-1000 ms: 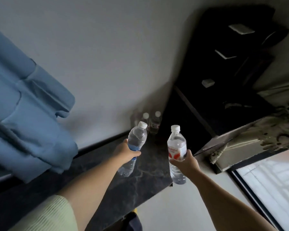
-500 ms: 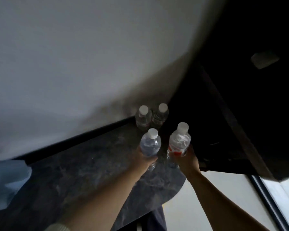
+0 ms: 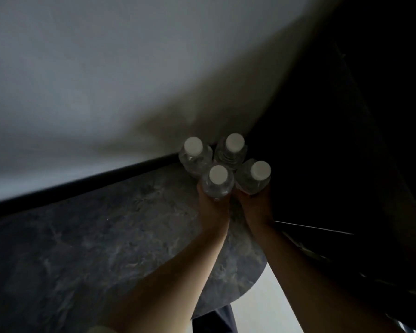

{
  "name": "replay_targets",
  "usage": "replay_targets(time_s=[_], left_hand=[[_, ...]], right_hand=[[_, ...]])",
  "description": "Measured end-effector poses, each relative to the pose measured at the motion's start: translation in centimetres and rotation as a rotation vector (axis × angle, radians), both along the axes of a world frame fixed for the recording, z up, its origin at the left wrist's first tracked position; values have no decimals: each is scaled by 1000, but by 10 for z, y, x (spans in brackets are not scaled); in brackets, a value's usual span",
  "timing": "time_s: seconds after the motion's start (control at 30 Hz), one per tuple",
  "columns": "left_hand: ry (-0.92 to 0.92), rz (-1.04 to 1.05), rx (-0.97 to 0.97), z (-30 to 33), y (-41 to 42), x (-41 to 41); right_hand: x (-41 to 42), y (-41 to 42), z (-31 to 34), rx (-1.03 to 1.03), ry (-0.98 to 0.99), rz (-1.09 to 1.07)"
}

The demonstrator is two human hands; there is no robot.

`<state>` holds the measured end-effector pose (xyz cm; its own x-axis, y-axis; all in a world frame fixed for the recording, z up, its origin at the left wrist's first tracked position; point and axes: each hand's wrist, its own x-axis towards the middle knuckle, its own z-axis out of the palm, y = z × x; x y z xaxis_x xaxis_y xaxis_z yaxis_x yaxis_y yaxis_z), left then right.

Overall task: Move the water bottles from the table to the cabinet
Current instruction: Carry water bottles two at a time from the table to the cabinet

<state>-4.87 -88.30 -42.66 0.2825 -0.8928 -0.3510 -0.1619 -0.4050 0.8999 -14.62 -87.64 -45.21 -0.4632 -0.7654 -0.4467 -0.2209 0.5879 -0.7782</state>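
I see four bottles bunched at the back corner of the dark marbled worktop (image 3: 106, 236), where the pale wall (image 3: 106, 80) meets a black unit (image 3: 346, 140). All four stand upright, long axes vertical, white caps pointing up at my camera. My left hand (image 3: 213, 207) has its fingers wrapped round the near-left bottle (image 3: 217, 181); my right hand (image 3: 255, 205) grips the near-right bottle (image 3: 253, 176). Those two sit just in front of the wall-side pair: the back-left bottle (image 3: 195, 152) and the back-right bottle (image 3: 232, 150), both against the wall. The four appear to touch one another. I cannot tell whether the held bottles' bases rest on the worktop, since my hands and the bottles' shoulders hide them. Both forearms reach in from the near edge of the worktop.
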Motion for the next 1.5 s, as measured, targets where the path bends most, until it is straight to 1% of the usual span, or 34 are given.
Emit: replay_targets(time_s=[0.07,0.17,0.27,0.33,0.47,0.53,0.6,0.73,0.83,0.93,1.13,1.33,1.5], left_hand=[[35,13,26,-7,-2,-2],[76,-9,4,-9,-7,0],[101,-41,16,-5,-6,8],[102,-68,41,3,-3,14],[0,-180,49,27,1,28],[-57,-261,42,45,-3,38],[-130,-391,-4,65,-7,47],[-288,-488,-92,112,-6,67],[-408,-594,-136,150,-13,78],[-517,-659,-173,188,-26,81],[-757,-813,-250,265,-52,96],[-872,-828,-290,315,-62,109],[-941,-859,-347,332,-54,113]], right_hand=[[0,-5,-4,-80,22,11],[-1,-8,-2,-184,-16,-23],[0,-3,2,-188,6,-11],[1,3,7,-131,-7,-33],[4,18,25,53,-25,-25],[7,24,44,101,-11,-29],[10,27,68,88,6,-25],[17,32,125,25,61,-12],[25,37,171,-22,116,10],[27,31,210,-8,218,77],[32,11,288,41,507,365],[45,7,345,93,748,515],[46,17,371,47,818,535]])
